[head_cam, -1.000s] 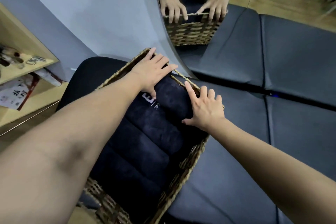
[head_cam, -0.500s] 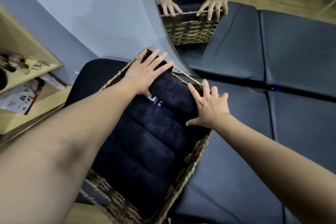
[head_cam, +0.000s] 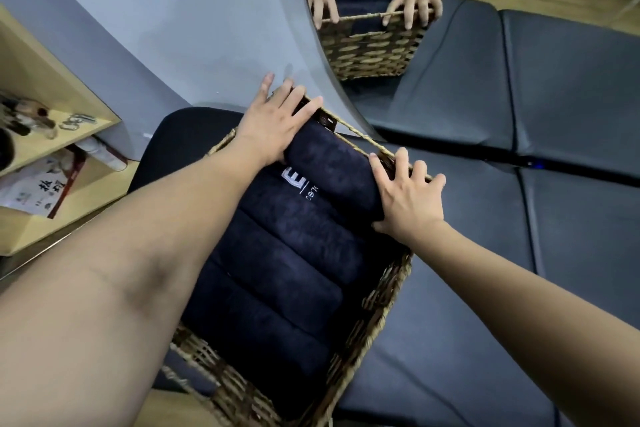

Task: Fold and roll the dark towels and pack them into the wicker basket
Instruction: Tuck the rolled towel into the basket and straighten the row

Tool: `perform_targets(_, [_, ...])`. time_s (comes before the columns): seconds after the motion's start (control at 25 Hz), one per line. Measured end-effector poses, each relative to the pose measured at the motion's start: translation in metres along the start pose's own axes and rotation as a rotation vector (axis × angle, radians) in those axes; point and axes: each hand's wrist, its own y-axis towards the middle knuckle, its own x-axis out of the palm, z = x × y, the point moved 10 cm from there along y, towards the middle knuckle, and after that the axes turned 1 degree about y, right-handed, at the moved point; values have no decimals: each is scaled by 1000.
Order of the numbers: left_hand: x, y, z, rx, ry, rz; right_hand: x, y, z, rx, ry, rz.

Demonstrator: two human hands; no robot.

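The wicker basket stands on a dark cushion in front of me, filled with several rolled dark towels lying side by side. The farthest roll lies against the far rim, and a white logo shows on the roll beside it. My left hand lies flat on the left end of that far roll, its fingers reaching over the basket's far left corner. My right hand presses the roll's right end with fingers spread across the far right rim.
A mirror leans against the grey wall just behind the basket and reflects it and both hands. Dark padded mats cover the floor to the right. A wooden shelf with papers and small items stands at the left.
Both hands slid farther along the far roll toward the basket's far rim; my left fingers now reach over the corner and my right fingers lie on the rim.
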Motion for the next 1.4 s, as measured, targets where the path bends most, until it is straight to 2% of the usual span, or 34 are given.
perform_targets(0.16, [-3,-22,10,-24,-122,-12,-4,-8,2,-21,38,25])
perform_targets(0.28, [-2,-40,28,50,-218,-4,-19,-17,-8,-108,-1,153])
perform_targets(0.36, [-3,-44,24,30,-285,13,-23,-21,-14,-141,4,196])
perform_targets(0.48, [-6,-42,17,7,-365,10,-18,-18,-11,-85,102,122])
perform_targets(0.76, [8,-36,19,-14,-549,2,-6,-3,-7,-95,230,-2])
perform_targets(0.92, [3,-29,8,16,-580,-59,-9,-10,-6,-81,212,22])
perform_targets(1.08, [4,-29,9,-40,-583,-87,-12,-15,-10,-49,140,81])
perform_targets(1.4, [3,-20,5,-20,-602,-78,-4,-3,-8,-90,236,45])
